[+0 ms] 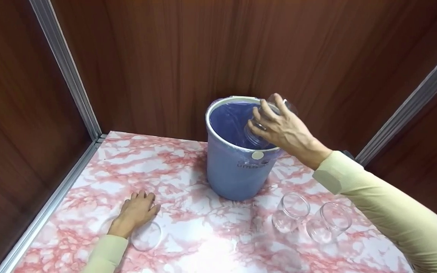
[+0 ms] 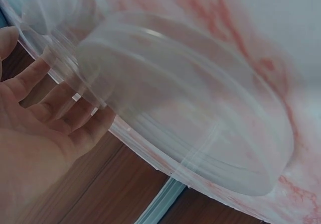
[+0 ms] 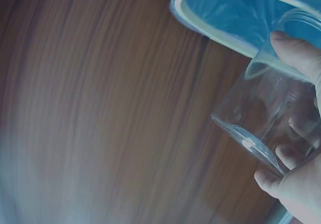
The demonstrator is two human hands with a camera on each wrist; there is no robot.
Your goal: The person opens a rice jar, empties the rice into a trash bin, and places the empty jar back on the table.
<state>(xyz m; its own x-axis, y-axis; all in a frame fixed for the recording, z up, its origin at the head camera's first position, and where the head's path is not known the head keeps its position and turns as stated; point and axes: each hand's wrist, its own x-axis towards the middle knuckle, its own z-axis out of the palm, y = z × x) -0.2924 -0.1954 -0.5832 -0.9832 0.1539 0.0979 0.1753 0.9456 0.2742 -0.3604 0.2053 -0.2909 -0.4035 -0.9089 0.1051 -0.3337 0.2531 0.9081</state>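
My right hand (image 1: 285,127) grips a clear jar (image 3: 256,111) at the bin's rim. The jar is tilted, its threaded mouth pointing down into the blue bin (image 1: 237,174), which has a pale rim and a clear liner. Low on the left, my left hand (image 1: 137,210) rests with loosely spread fingers over the table. A round clear lid (image 1: 146,236) lies by that wrist, and another clear round edge shows on its other side. In the left wrist view a lid (image 2: 200,108) looms large beside the fingertips (image 2: 93,128).
Two more clear jars (image 1: 290,212) stand uncapped on the right side of the marbled red-and-white table (image 1: 180,174). Dark wood panels (image 1: 146,68) close off the back and sides, with metal rails (image 1: 66,64) at the corners. The bin stands against the back panel.
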